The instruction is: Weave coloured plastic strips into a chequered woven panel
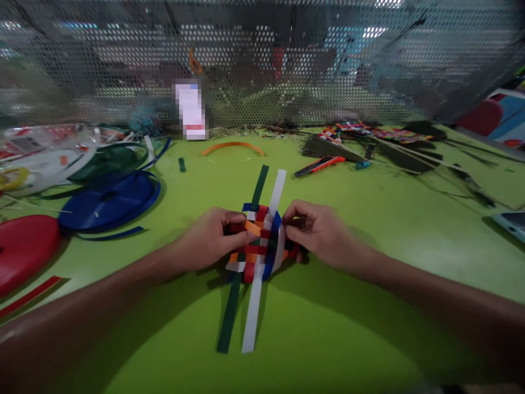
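Note:
A small woven piece of ribbon strips (257, 250) in red, orange, blue, white and green lies between my hands. A long green strip (228, 323) and a long white strip (253, 317) pass through it and stick out at both ends. My left hand (219, 235) pinches the weave's left side, thumb beside a short orange strip end (253, 227). At the right side my right hand (314, 232) has thumb and index finger closed at the edge of the bowed blue and white strips (280, 241). Its fingertips are partly hidden.
Blue (110, 201), red (27, 246) and green ribbon rolls (109, 161) lie at the left. A red-handled cutter (320, 166) is beyond the weave. A blurred phone-like screen (191, 112) leans on the perforated metal panel (254, 82). Dark strips and woven pieces (402, 137) lie back right.

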Demonstrator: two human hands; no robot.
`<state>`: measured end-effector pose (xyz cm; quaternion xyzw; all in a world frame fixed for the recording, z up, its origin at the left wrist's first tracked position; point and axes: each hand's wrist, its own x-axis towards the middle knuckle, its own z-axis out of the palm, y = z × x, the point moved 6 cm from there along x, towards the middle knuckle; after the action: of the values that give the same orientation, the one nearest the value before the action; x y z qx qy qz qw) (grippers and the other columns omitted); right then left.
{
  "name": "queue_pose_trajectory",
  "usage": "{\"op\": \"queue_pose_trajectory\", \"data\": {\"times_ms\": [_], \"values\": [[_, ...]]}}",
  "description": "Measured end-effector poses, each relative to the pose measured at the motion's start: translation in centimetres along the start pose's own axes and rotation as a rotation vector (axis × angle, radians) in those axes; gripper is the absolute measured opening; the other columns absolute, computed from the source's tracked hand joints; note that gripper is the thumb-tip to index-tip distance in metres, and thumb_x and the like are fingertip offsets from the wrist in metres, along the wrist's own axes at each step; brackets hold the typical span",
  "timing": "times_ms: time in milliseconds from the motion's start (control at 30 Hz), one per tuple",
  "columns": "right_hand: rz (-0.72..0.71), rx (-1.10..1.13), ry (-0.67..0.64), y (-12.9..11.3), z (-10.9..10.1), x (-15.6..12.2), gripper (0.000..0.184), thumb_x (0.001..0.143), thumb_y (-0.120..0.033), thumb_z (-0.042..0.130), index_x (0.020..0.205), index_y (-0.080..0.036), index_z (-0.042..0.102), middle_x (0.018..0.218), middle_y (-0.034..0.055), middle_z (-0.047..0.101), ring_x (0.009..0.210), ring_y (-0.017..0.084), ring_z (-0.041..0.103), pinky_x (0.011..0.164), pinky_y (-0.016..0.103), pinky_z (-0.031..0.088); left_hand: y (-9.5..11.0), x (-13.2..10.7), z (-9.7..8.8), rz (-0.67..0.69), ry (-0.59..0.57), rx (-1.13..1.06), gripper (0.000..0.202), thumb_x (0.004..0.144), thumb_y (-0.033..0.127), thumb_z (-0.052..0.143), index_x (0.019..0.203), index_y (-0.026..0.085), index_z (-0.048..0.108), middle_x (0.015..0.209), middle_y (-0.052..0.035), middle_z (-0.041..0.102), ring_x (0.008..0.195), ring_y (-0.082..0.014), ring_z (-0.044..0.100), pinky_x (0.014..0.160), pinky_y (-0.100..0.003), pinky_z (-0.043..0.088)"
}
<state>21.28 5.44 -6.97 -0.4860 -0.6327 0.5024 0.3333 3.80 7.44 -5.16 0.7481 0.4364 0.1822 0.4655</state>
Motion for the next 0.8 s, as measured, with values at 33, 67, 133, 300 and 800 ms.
{"op": "queue_pose_trajectory", "data": {"times_ms": [33, 67, 133, 300, 800], "values": [[0.005, -0.008, 0.001, 0.0, -0.1, 0.0, 0.012, 0.084, -0.028, 0.060, 0.081, -0.019, 0.052, 0.067, -0.0027, 0.058, 0.043, 0.009, 0.055, 0.036, 0.021, 0.048, 0.0, 0.0, 0.0, 0.006, 0.014, 0.013, 0.019, 0.083, 0.033, 0.065, 0.077, 0.016, 0.072, 0.068, -0.0001, 0.068, 0.058, -0.0148, 0.061, 0.055, -0.025, 0.048], [0.006, -0.018, 0.004, 0.0, -0.1, 0.0, 0.012, 0.084, -0.027, 0.060, 0.081, -0.019, 0.052, 0.066, -0.0030, 0.057, 0.043, 0.008, 0.055, 0.036, 0.020, 0.047, 0.1, -0.1, 0.0, 0.011, 0.022, 0.028, 0.020, 0.083, 0.033, 0.065, 0.074, 0.016, 0.070, 0.065, 0.0008, 0.066, 0.056, -0.0138, 0.058, 0.053, -0.024, 0.045], [-0.005, -0.029, 0.012, 0.1, -0.1, 0.0, 0.012, 0.083, -0.027, 0.061, 0.081, -0.019, 0.053, 0.065, -0.0036, 0.056, 0.042, 0.007, 0.052, 0.035, 0.019, 0.044, 0.2, 0.0, 0.0, 0.021, 0.041, 0.070, 0.024, 0.083, 0.034, 0.064, 0.067, 0.017, 0.065, 0.059, 0.0025, 0.059, 0.053, -0.0119, 0.052, 0.051, -0.023, 0.040], [-0.042, -0.046, 0.038, 0.4, 0.0, 0.0, 0.014, 0.083, -0.030, 0.062, 0.082, -0.019, 0.053, 0.067, -0.0037, 0.055, 0.042, 0.006, 0.047, 0.034, 0.019, 0.043, 0.7, 0.0, -0.3, 0.078, 0.182, 0.187, 0.030, 0.085, 0.037, 0.060, 0.062, 0.017, 0.060, 0.058, 0.0029, 0.054, 0.054, -0.0104, 0.046, 0.052, -0.023, 0.035], [-0.022, 0.003, 0.014, 0.2, -0.3, 0.2, 0.010, 0.083, -0.024, 0.061, 0.081, -0.019, 0.053, 0.070, -0.0021, 0.059, 0.045, 0.006, 0.050, 0.037, 0.019, 0.047, -1.2, 0.1, -1.4, -0.176, 0.167, -0.407, 0.021, 0.070, 0.033, 0.085, 0.083, 0.017, 0.081, 0.085, -0.0059, 0.079, 0.068, -0.0146, 0.069, 0.068, -0.025, 0.057]]}}
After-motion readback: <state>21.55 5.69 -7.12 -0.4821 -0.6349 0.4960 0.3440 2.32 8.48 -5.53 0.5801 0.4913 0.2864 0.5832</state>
